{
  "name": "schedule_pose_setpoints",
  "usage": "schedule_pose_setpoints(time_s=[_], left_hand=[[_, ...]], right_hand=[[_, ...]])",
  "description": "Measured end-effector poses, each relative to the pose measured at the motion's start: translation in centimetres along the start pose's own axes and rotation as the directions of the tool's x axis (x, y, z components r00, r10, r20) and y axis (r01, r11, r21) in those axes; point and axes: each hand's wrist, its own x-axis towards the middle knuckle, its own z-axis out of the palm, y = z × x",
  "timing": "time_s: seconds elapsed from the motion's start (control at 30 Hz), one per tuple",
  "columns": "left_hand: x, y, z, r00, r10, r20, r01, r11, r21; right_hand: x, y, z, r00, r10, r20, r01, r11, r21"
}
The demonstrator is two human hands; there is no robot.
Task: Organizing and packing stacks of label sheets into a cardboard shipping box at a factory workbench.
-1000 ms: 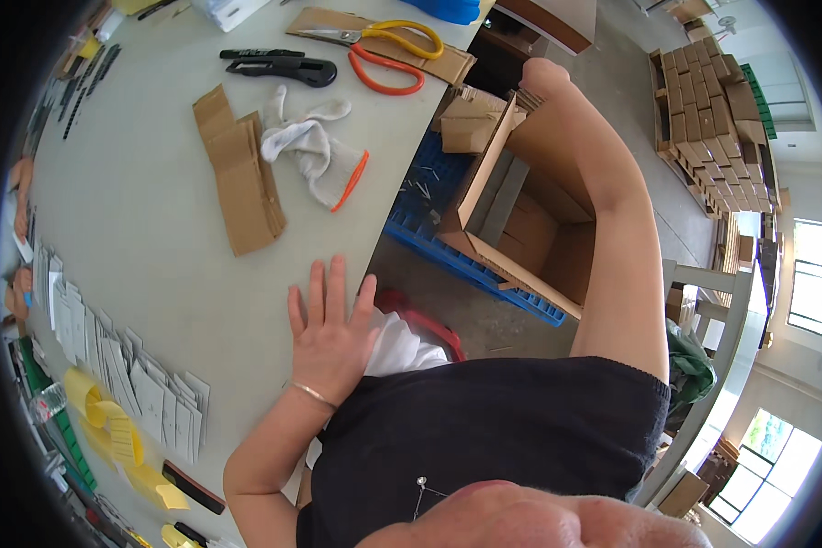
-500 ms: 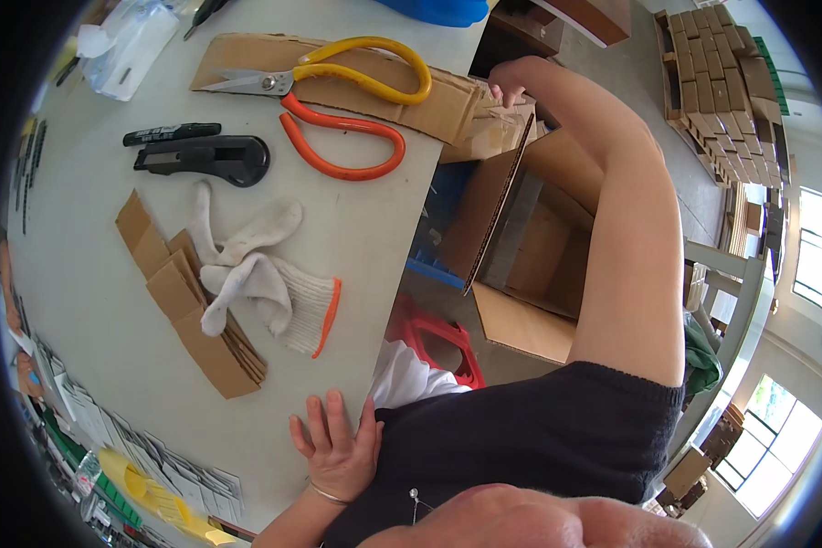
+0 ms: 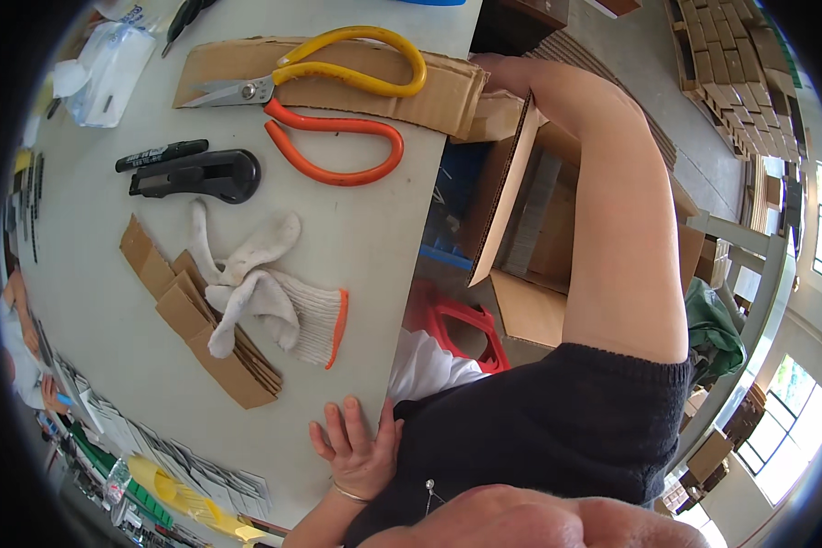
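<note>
Right arm reaches out past the edge of the surface [image 3: 365, 237], over an open cardboard box [image 3: 528, 310]; the right hand [image 3: 504, 71] is near the box's far end, partly hidden by cardboard; whether its fingers are clenched, released or grasping anything cannot be told. The box sits below and beside the surface, to the person's right, flaps standing out, interior partly covered by the forearm; left hand [image 3: 361, 457] rests at the surface's edge, fingers extended and spread, released, holding nothing.

On the surface: scissors [image 3: 263, 89] with one yellow and one orange-red handle, lying partly across a flat cardboard strip [image 3: 447, 91]; a black utility knife [image 3: 196, 175], with a black marker [image 3: 160, 155] just beside it; a white knit glove [image 3: 279, 297] with an orange cuff edge, crumpled, next to folded cardboard pieces [image 3: 215, 342]; a red plastic stool [image 3: 466, 320] is partly visible beside the surface, below the box.
</note>
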Motion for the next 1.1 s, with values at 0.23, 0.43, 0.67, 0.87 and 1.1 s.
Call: schedule_pose_setpoints(time_s=[0.23, 0.43, 0.67, 0.87, 1.1], left_hand=[[0.4, -0.3, -0.1, 0.999, 0.044, -0.03, -0.045, 0.999, -0.031], [0.6, -0.1, -1.0, 1.0, 0.03, -0.007, -0.031, 0.997, -0.07], [1.1, 0.0, -1.2, 1.0, 0.013, 0.004, -0.012, 0.984, -0.18], [1.2, 0.1, -1.4, 1.0, 0.008, -0.004, -0.008, 0.983, -0.182], [1.5, 0.4, -1.5, 1.0, 0.007, 0.003, -0.007, 0.986, -0.165]], right_hand=[[-1.8, 1.9, -3.5, 0.986, -0.022, 0.168, 0.054, 0.98, -0.191], [-8.3, 1.9, -12.1, 0.969, 0.202, 0.14, -0.208, 0.978, 0.025], [-23.9, 5.4, -13.5, 0.863, 0.293, -0.412, -0.263, 0.956, 0.129], [-37.0, -6.4, -12.8, 0.658, 0.441, -0.611, 0.21, 0.672, 0.71], [-39.1, -11.8, -2.9, 0.844, 0.284, -0.454, -0.113, 0.923, 0.367]])
